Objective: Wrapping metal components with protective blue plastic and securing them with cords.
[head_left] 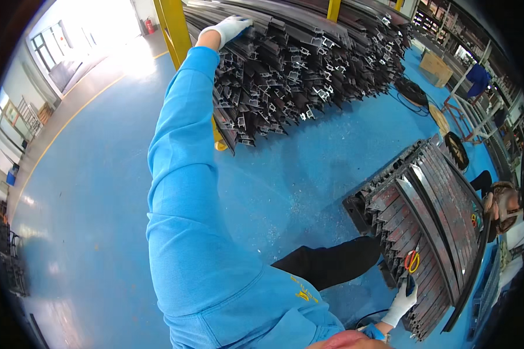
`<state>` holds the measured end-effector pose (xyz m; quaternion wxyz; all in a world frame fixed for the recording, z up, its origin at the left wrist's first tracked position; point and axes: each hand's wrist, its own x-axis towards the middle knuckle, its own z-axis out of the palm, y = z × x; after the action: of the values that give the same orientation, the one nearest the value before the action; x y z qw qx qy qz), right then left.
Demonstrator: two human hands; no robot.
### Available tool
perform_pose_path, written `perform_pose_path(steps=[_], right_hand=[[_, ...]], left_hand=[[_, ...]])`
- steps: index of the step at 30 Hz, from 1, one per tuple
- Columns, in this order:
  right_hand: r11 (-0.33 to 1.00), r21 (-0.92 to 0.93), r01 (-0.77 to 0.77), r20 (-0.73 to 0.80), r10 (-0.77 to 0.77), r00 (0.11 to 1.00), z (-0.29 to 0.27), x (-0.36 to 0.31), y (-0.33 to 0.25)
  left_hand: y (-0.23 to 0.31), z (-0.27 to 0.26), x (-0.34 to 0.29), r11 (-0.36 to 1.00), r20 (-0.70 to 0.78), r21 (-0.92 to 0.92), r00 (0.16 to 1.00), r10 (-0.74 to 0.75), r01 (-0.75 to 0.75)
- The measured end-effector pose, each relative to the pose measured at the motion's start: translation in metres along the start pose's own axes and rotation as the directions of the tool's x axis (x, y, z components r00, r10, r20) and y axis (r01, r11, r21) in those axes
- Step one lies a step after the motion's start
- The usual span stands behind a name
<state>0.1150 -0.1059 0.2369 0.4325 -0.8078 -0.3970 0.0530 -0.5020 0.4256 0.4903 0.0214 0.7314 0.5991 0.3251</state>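
My left hand (230,29), in a white glove with dark blue fingertips, lies over the top of a large stack of dark metal profiles (297,64); its fingers are stretched out along them. Down at the right, my right hand (403,301), gloved alike, rests at the near edge of a lower pile of dark metal strips (390,224). Its fingers are dark against the pile, and I cannot make out whether they hold anything. Just beyond them lie scissors with orange-yellow handles (412,262). Lighter, shinier strips (428,218) lie across the pile.
Yellow posts (173,29) stand beside the stack. Another person (505,200) seems partly visible at the right rim. A small coloured-handled tool (474,220) lies on the lower pile. Beyond are a cardboard box (435,70), a dark coil (410,92) and a metal frame (471,110) on the blue floor.
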Motion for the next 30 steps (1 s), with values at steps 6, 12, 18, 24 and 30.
perform_pose_path(steps=[6,12,18,24,30], right_hand=[[0.996,-0.054,-0.069,-0.046,0.066,0.997,-0.019,-0.009,0.018],[0.977,-0.144,-0.158,-0.062,0.150,0.987,-0.012,-0.020,0.020],[0.965,-0.224,-0.137,-0.236,0.083,0.968,-0.014,-0.026,0.089],[0.894,-0.068,-0.443,-0.243,0.416,0.876,-0.039,-0.042,0.118],[0.813,-0.140,-0.565,-0.165,0.544,0.823,-0.034,-0.059,0.192]], left_hand=[[0.046,0.009,-0.044,0.996,0.075,0.045,0.994,0.074,-0.077],[0.064,0.035,-0.055,0.972,0.099,0.223,0.991,-0.092,0.068],[0.117,0.079,-0.041,0.831,-0.223,0.321,0.817,0.532,-0.454],[0.292,0.238,-0.104,0.612,-0.106,-0.205,0.639,0.762,-0.764],[0.383,0.465,-0.180,0.562,0.406,-0.250,0.442,0.800,-0.788]])
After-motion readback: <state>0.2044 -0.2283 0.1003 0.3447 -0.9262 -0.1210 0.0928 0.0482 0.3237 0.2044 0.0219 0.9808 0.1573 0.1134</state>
